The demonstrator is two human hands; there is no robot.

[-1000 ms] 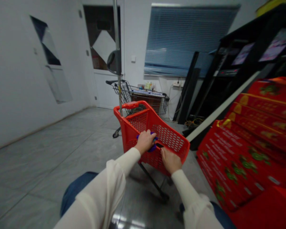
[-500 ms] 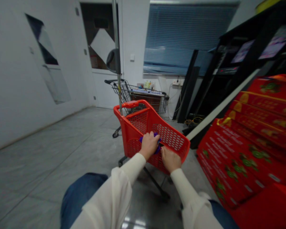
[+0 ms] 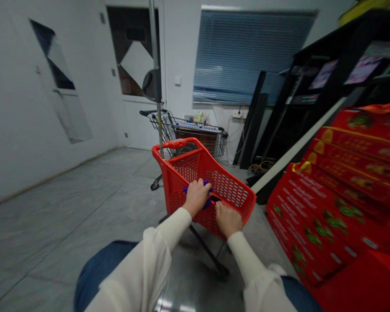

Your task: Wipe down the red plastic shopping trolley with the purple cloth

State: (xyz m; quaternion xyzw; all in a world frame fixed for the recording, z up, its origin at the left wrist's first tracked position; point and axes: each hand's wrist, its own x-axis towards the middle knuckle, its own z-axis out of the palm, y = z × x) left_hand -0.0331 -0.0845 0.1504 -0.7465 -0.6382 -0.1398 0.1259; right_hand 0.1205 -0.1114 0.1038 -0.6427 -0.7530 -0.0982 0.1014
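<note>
White walls (image 3: 16, 130) enclose a grey tiled floor (image 3: 68, 203) that shines faintly. A blue blind (image 3: 243, 52) hangs on the far wall (image 3: 182, 47), beside a pale door (image 3: 138, 125). Black shelves (image 3: 331, 65) stand at right, behind what look like stacked red cartons (image 3: 344, 182).

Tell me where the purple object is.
In the head view, centre frame: the purple object sits at the near rim of the red cart, under the left hand, just left of the right hand.

- A shop's back room or stockroom.
- A red plastic shopping cart (image 3: 211, 182) and a wire trolley (image 3: 195, 132) stand on bare tiled floor.
- Stacked red product cartons (image 3: 338, 190) line dark shelving (image 3: 331, 82).
</note>
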